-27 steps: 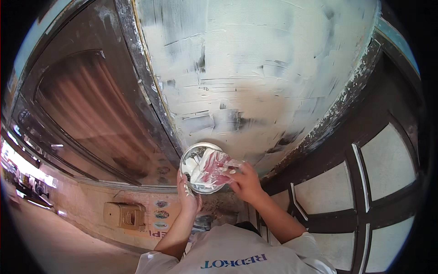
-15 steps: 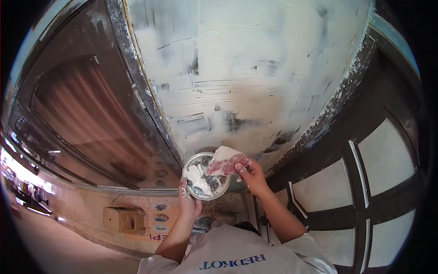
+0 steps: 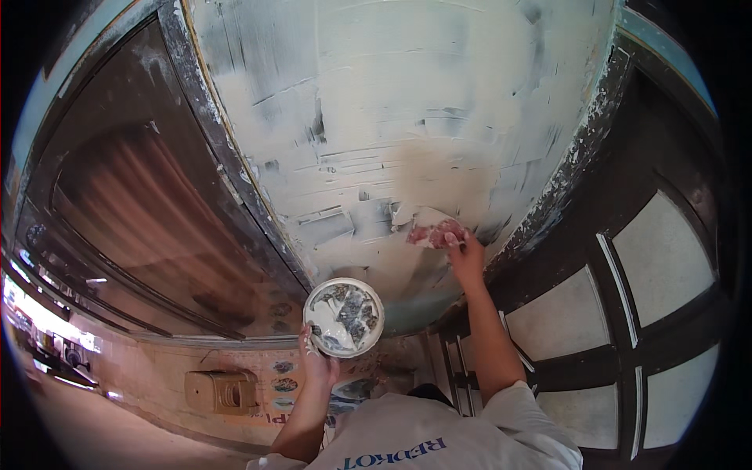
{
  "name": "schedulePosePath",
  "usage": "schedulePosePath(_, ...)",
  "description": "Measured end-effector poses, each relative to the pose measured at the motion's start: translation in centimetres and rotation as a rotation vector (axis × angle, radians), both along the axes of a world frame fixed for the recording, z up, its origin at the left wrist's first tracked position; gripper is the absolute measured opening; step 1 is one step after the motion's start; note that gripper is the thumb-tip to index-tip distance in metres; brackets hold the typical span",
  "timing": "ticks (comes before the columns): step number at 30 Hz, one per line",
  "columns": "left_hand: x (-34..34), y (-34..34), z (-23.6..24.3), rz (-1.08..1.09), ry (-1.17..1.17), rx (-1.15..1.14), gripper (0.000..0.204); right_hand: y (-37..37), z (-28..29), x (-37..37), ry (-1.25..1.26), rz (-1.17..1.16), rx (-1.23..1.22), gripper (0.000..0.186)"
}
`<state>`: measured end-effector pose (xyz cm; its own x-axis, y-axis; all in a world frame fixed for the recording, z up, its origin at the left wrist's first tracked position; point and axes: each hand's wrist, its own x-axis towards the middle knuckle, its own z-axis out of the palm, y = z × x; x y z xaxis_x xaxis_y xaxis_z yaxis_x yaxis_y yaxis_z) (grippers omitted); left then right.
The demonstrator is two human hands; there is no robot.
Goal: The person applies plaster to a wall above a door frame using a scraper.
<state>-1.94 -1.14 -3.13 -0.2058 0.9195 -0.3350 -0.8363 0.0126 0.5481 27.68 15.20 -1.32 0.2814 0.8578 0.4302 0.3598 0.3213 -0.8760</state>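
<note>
Our left hand (image 3: 315, 359) grips a round white tub (image 3: 343, 281), underside hidden, at seven o'clock; our outstretched right hand (image 3: 466, 254) pinches a flat red scraper (image 3: 430, 233) at three.

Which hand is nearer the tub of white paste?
Left. The left hand holds the tub at its lower left; the right hand, with a reddish spreader, is apart, up and right.

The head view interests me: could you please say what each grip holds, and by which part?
The left grip holds the round tub by its lower-left side; the right grip holds the red spreader by its right end.
</note>
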Motion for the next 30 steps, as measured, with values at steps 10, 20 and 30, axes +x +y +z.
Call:
schedulePosePath(10, 0.2, -0.1, 0.5, 0.017, 0.092, -0.065, 0.045, 0.1, 3.3, -2.6, -0.423, -0.099, 0.029, 0.023)
schedulePosePath(20, -0.7, -1.2, -0.1, 0.026, 0.083, -0.002, 0.04, -1.9, 0.1, 0.6, 0.364, 0.16, -0.199, 0.019)
schedulePosePath(30, -0.3, -0.9, 0.7, 0.022, 0.076, -0.009, 0.039, -1.0, 7.2, -1.8, -0.818, 0.034, 0.13, 0.022)
